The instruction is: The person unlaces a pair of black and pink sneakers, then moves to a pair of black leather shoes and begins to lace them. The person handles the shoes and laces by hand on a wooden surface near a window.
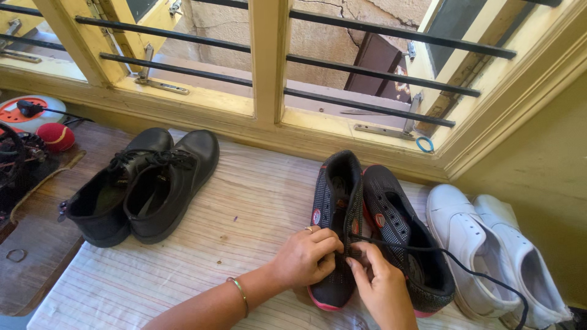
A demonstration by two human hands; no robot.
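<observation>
A pair of black mesh sneakers with pink soles stands on a striped cloth (pixel 183 263). My left hand (pixel 306 256) pinches the lacing area of the left sneaker (pixel 333 201), fingers closed on it. My right hand (pixel 382 284) grips the black lace (pixel 465 266) just beside it, at the sneaker's tongue. The lace runs off across the right sneaker (pixel 397 226) and loops toward the lower right. A ring and a bangle are on my left hand and wrist.
A pair of black leather lace-up shoes (pixel 143 183) stands at the left on the cloth. White slip-on shoes (pixel 489 244) sit at the right by the wall. A barred window (pixel 269 67) runs along the back. A red ball (pixel 56 137) and round orange device (pixel 27 111) lie far left.
</observation>
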